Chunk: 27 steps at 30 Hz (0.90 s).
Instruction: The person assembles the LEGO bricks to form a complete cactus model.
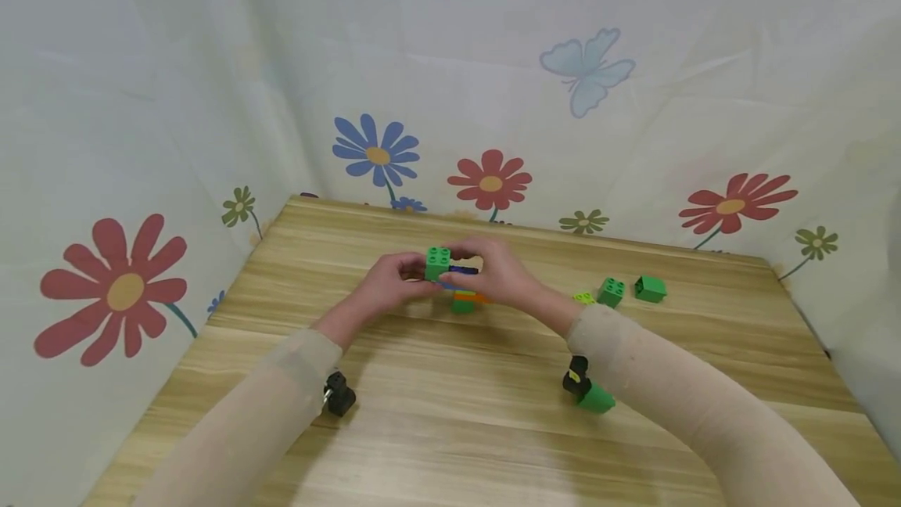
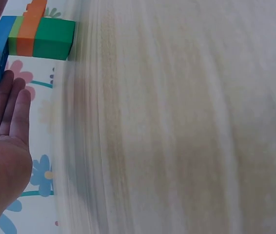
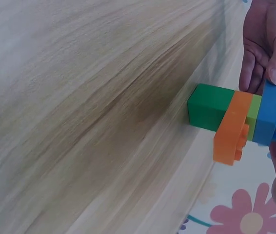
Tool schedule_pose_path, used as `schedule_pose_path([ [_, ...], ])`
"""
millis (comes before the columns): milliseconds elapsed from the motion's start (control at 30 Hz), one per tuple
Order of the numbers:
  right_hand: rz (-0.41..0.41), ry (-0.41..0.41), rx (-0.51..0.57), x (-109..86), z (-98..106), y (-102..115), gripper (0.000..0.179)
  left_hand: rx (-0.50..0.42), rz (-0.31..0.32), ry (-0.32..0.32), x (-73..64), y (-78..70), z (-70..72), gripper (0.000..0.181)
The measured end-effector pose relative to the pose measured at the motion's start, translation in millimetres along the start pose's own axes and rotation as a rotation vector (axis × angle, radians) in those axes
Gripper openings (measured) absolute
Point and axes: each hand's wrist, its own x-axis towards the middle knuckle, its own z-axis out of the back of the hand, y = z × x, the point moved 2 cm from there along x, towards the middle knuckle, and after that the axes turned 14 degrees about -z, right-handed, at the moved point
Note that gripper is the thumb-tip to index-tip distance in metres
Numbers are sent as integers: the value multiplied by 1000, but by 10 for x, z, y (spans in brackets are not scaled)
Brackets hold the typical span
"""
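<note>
Head view: the top green brick [image 1: 438,266] is studs-up right between the left hand [image 1: 380,285] and right hand [image 1: 505,272], so neither is obviously nearer. Right thumb and fingers look closed in on it, a pinch as far as I can tell.

Left wrist: left thumb pressed on the blue brick [image 2: 4,41] near its left end, fingers pretty straight behind it. So a light hold, barely any gap.

Right wrist: blue brick's long axis runs hand to hand, top green brick over its left end. Can't tell if it's fully seated. Below blue: lime brick [image 3: 253,111], orange brick [image 3: 232,126] jutting right, bottom green brick [image 3: 210,105].
</note>
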Motion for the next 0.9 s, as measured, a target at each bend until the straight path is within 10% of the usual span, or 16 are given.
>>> schedule_pose_path([
  [900, -140, 28, 10, -259, 142, -355, 52, 16, 65, 2, 10, 26, 12, 45],
])
